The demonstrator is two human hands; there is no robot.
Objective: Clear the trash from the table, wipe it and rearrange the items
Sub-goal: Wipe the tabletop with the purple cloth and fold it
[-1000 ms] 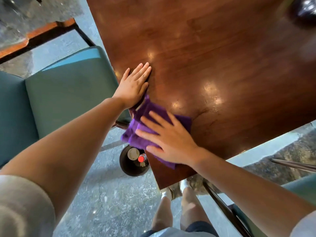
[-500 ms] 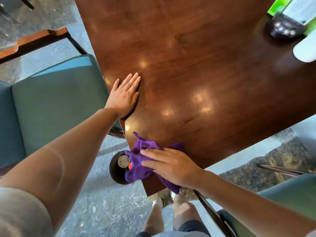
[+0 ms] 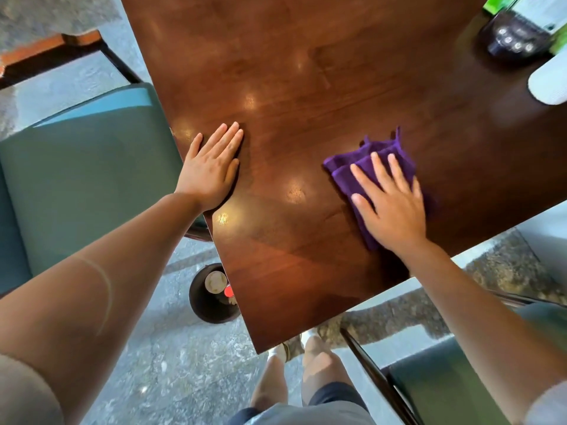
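Observation:
A folded purple cloth (image 3: pixel 371 161) lies on the dark wooden table (image 3: pixel 306 87), right of centre. My right hand (image 3: pixel 389 204) presses flat on the cloth with fingers spread, covering its near half. My left hand (image 3: pixel 211 170) rests palm down on the bare wood near the table's left edge, holding nothing. At the far right of the table stand a dark device with round buttons (image 3: pixel 512 41), a white object (image 3: pixel 550 84) and a green item (image 3: pixel 497 4), all partly cut off by the frame.
A black bin (image 3: pixel 211 308) holding a cup and a red-capped item stands on the stone floor under the table's near corner. Teal chairs stand at the left (image 3: pixel 79 167) and lower right (image 3: pixel 438 381). My legs show below the table corner.
My right hand has slid the purple cloth from the table's near corner out to the right and farther onto the table. My left hand has stayed flat on the wood.

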